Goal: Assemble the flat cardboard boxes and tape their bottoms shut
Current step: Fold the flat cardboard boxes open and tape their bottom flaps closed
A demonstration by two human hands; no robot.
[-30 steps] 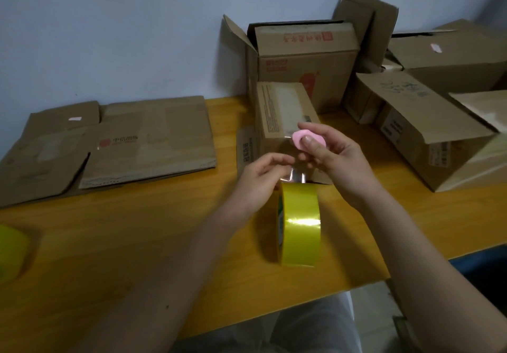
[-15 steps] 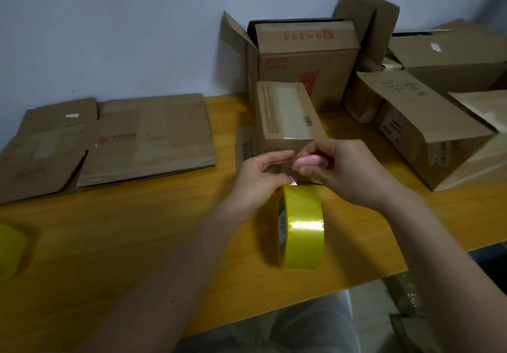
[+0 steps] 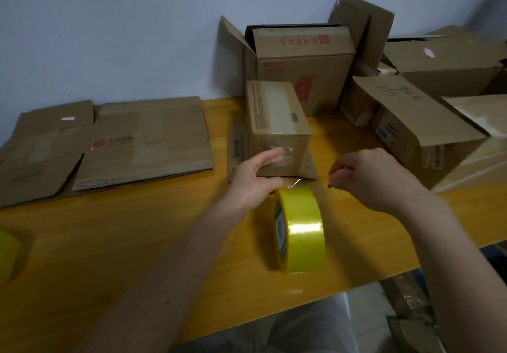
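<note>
Tape going onto the box, roll standing by on the table.

Left hand (image 3: 253, 177) holds a clear strip against the near face of the small box (image 3: 277, 130), fingers fairly straight. Right hand (image 3: 367, 177) is curled just to the right; whether it grips anything, I cannot tell. The yellow roll (image 3: 300, 230) stands on edge on the table (image 3: 115, 243) below both hands. Flat boxes (image 3: 109, 144) lie left.

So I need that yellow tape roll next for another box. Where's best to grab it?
Take the yellow tape roll from above, thumb and fingers pinching its two flat sides. It stands on edge on the table, so the top of the ring is free and reachable.
</note>
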